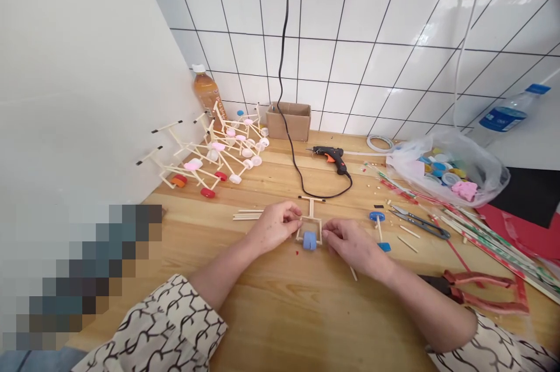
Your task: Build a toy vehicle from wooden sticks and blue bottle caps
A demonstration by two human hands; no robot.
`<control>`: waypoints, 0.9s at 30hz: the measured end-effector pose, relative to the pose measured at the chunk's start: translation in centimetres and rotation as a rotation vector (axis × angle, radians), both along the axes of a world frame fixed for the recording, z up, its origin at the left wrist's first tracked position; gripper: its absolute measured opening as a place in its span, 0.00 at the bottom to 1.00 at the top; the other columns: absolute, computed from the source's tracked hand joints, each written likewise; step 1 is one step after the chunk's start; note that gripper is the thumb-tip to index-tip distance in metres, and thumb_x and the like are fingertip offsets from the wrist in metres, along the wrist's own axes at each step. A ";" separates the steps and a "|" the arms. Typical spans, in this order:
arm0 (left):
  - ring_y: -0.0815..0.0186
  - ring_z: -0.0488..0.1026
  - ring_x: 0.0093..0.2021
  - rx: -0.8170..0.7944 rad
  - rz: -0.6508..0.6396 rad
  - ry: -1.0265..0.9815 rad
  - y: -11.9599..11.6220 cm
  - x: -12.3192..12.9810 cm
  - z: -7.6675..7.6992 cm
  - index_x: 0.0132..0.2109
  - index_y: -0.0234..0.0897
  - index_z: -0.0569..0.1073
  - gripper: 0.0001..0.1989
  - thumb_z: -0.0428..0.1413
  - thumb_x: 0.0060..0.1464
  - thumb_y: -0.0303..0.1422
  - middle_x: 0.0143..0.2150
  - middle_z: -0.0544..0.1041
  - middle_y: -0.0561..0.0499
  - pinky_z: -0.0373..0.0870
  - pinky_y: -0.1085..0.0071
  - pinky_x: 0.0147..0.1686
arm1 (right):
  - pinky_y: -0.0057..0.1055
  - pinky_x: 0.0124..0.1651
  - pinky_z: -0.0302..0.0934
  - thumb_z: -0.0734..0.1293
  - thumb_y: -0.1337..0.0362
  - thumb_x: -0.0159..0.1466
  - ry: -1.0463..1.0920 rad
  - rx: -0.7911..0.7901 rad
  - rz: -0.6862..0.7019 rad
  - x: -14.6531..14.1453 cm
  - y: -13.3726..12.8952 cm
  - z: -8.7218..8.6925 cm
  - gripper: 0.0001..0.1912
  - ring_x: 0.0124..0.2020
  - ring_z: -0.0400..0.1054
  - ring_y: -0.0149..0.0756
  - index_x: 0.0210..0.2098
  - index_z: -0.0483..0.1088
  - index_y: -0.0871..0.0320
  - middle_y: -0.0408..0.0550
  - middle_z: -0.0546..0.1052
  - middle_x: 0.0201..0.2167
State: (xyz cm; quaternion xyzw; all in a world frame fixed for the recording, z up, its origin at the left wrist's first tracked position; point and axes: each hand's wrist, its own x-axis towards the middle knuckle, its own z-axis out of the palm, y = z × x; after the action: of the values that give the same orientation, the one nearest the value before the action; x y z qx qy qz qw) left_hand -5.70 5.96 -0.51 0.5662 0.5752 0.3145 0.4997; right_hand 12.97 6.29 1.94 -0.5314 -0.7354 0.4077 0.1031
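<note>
While the stick frame (312, 218) lay on the wooden table (262, 313): it sat between the two hands, its light-blue wheel (310, 240) toward the person and its dark-tipped crossbar (311, 199) toward the wall.
Left hand (276, 225): thumb and fingers were drawn together at the frame's left side; whether they pinched the wood could not be told.
Right hand (355, 244): fingertips gathered at the frame's right side, their grip equally unclear.
Step in hand: it seemed to be steadying or lining up the frame.
Next move: it appeared to call for light, even contact from both sides, so that the thin sticks stayed square.
Glue gun (335, 156): it lay beyond the frame, with no wording legible.
Drink bottle (207, 89): reddish characters showed, too small to read.
Water bottle (503, 118): its blue label bore a pale mark, but no brand could be read.
Packaging strips (485, 232): red-and-green print showed, without readable words.
</note>
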 end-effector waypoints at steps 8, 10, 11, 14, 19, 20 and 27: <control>0.72 0.66 0.21 -0.031 0.012 -0.061 -0.2 0.0 0.7 0.34 0.33 0.69 0.06 0.55 0.48 0.30 0.22 0.71 0.55 0.60 0.77 0.21 | 0.26 0.23 0.49 0.58 0.63 0.60 0.190 -0.096 -0.069 0.1 -0.2 -0.4 0.09 0.19 0.56 0.28 0.29 0.67 0.59 0.39 0.66 0.17; 0.72 0.66 0.22 -0.052 0.010 -0.087 -0.3 0.1 0.7 0.35 0.33 0.69 0.07 0.56 0.47 0.31 0.24 0.72 0.54 0.61 0.77 0.20 | 0.26 0.23 0.49 0.59 0.61 0.60 0.247 -0.127 -0.081 0.2 -0.2 -0.5 0.09 0.18 0.56 0.27 0.30 0.66 0.59 0.38 0.65 0.17; 0.72 0.66 0.22 -0.060 0.006 -0.095 -0.3 0.1 0.7 0.35 0.33 0.69 0.08 0.56 0.47 0.32 0.24 0.72 0.53 0.61 0.77 0.20 | 0.25 0.22 0.49 0.59 0.61 0.60 0.274 -0.147 -0.085 0.2 -0.2 -0.5 0.09 0.18 0.55 0.26 0.29 0.66 0.59 0.38 0.65 0.17; 0.72 0.66 0.22 -0.066 -0.009 -0.112 -0.3 0.1 0.7 0.35 0.33 0.70 0.08 0.57 0.47 0.33 0.25 0.72 0.53 0.62 0.76 0.20 | 0.25 0.21 0.48 0.60 0.58 0.59 0.347 -0.209 -0.086 0.2 -0.1 -0.4 0.11 0.17 0.54 0.25 0.27 0.64 0.59 0.38 0.65 0.16; 0.72 0.68 0.24 -0.104 -0.015 -0.169 -0.3 0.1 0.5 0.35 0.33 0.70 0.07 0.56 0.48 0.32 0.26 0.73 0.53 0.65 0.75 0.25 | 0.24 0.21 0.46 0.63 0.56 0.57 0.440 -0.275 -0.099 0.1 -0.3 -0.2 0.12 0.17 0.53 0.24 0.25 0.64 0.58 0.37 0.65 0.16; 0.72 0.68 0.24 -0.111 -0.020 -0.181 -0.3 0.1 0.4 0.35 0.32 0.70 0.07 0.56 0.48 0.32 0.26 0.73 0.52 0.66 0.75 0.25 | 0.24 0.21 0.46 0.63 0.55 0.57 0.456 -0.285 -0.103 0.0 -0.3 -0.1 0.12 0.17 0.53 0.24 0.26 0.64 0.58 0.37 0.65 0.16; 0.70 0.69 0.25 -0.151 -0.031 -0.284 -0.2 0.0 0.2 0.34 0.32 0.71 0.12 0.62 0.42 0.32 0.27 0.74 0.52 0.66 0.74 0.26 | 0.25 0.21 0.43 0.66 0.52 0.55 0.528 -0.337 -0.108 -0.5 -1.2 0.6 0.15 0.17 0.53 0.23 0.26 0.64 0.58 0.36 0.65 0.16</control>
State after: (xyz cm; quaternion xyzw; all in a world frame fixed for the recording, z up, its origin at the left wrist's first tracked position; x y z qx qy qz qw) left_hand -5.70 5.81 -0.32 0.4856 0.5120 0.3395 0.6220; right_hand 12.52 5.05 2.50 -0.4549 -0.5762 0.6415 0.2225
